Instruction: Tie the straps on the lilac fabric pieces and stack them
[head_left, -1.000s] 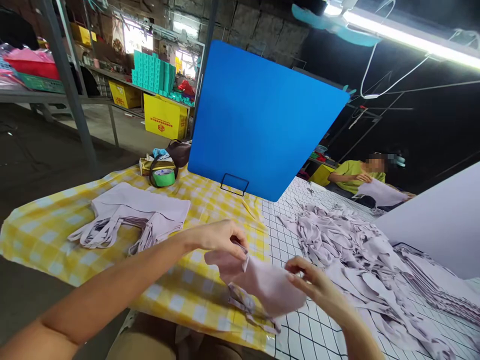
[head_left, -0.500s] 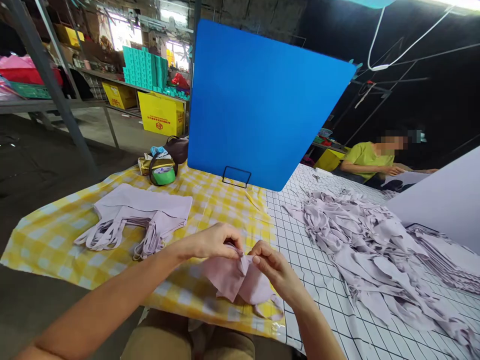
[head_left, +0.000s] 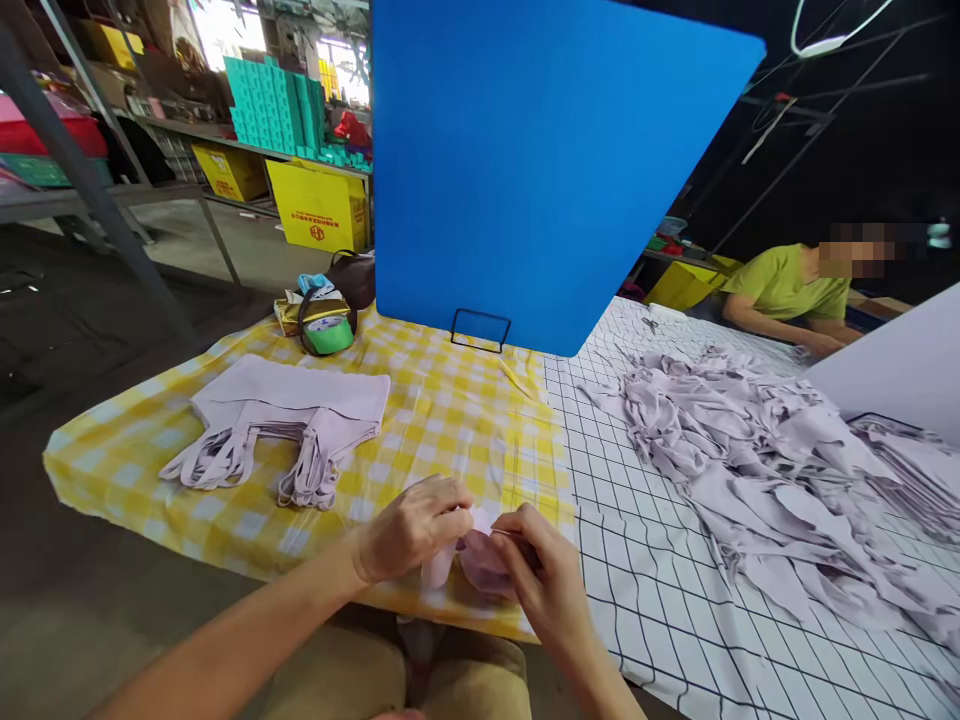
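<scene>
Between my two hands, close to the table's front edge, is a pale pink fabric piece [head_left: 487, 572]. My left hand [head_left: 420, 525] pinches its upper left part, fingers closed. My right hand [head_left: 541, 565] grips it from the right with thumb and fingertips. The cloth hangs in folds below the fingers, and much of it is hidden by them. To the left lies a neat stack of lilac strapped garments [head_left: 289, 420], straps toward me. A large loose heap of the same lilac fabric [head_left: 757, 480] is on the right.
A blue board [head_left: 540, 170] stands upright at the back on a black wire stand [head_left: 480, 331]. Green tape [head_left: 330, 335] and a dark bag [head_left: 354, 280] sit by its left edge. Across the table at right, a person in a lime shirt [head_left: 787, 290] works behind a pale panel [head_left: 907, 360].
Both hands have come slightly lower in view, and the cloth between them is now bunched and partly turned. The view has shifted; the person's arms at right have lowered.
</scene>
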